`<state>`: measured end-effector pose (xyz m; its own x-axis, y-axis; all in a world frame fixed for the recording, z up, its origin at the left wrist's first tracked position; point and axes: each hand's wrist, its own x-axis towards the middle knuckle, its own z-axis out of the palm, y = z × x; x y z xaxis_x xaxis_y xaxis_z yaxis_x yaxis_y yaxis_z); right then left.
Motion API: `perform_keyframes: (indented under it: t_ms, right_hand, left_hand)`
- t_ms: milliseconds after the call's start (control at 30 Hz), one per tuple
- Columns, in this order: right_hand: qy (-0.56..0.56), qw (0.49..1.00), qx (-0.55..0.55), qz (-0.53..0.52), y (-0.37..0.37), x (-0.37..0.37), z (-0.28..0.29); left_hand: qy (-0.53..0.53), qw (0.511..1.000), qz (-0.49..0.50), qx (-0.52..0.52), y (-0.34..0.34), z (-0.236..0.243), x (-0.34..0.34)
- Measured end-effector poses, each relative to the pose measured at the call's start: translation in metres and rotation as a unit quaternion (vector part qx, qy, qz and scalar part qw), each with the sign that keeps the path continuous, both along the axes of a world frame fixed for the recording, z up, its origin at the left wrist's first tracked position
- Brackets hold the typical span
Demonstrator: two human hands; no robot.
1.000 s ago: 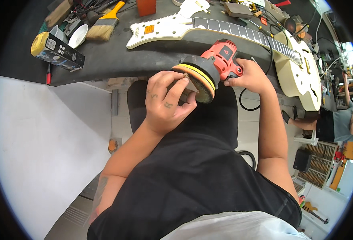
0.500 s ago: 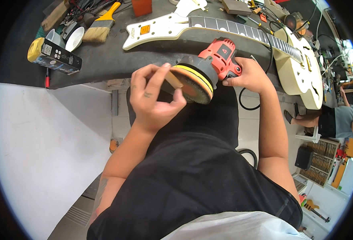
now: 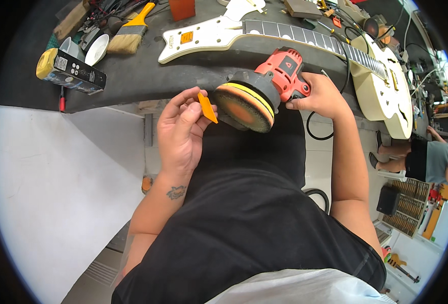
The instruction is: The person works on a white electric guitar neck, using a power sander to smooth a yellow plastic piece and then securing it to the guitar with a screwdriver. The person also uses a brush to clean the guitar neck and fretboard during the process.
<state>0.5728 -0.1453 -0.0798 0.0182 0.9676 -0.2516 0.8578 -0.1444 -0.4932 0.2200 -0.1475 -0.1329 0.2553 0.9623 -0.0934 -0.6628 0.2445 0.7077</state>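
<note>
My right hand (image 3: 315, 96) grips the rear handle of a red and black electric polisher (image 3: 283, 68), held at the near edge of the bench. Its round orange foam pad (image 3: 244, 109), with a dark worn rim and a yellow backing ring, faces toward me and to the left. Between the thumb and fingers of my left hand (image 3: 183, 116) is a small flat orange-yellow plate (image 3: 207, 108), just left of the pad and apart from it. Behind the polisher lies a cream electric guitar (image 3: 381, 91), its headstock (image 3: 193, 41) carrying a similar orange plate.
A yellow-handled brush (image 3: 127, 38), a white bowl (image 3: 97, 49) and a black box with a yellow top (image 3: 70, 71) stand on the left of the bench. The polisher's black cable (image 3: 319, 133) loops beside my right wrist. Another person (image 3: 421, 157) is at the far right.
My left hand has drawn the plate left, away from the foam pad, and turned so its orange face shows. The polisher stays nearly in place in my right hand.
</note>
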Motion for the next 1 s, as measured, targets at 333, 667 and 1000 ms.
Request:
perform_keyframes:
  t_ms: [333, 667, 1000]
  right_hand:
    - [-0.017, 1.0, -0.003, 0.0, 0.001, 0.002, -0.003]
    - [0.118, 0.988, -0.005, -0.099, -0.033, -0.009, -0.005]
    - [0.318, 0.941, -0.017, -0.115, -0.03, 0.021, -0.031]
  left_hand:
    - [0.222, 0.94, 0.114, 0.233, -0.01, 0.001, 0.014]
    - [0.322, 0.933, 0.028, 0.16, -0.014, -0.043, 0.002]
    - [0.609, 0.489, -0.436, 0.446, 0.008, -0.135, 0.03]
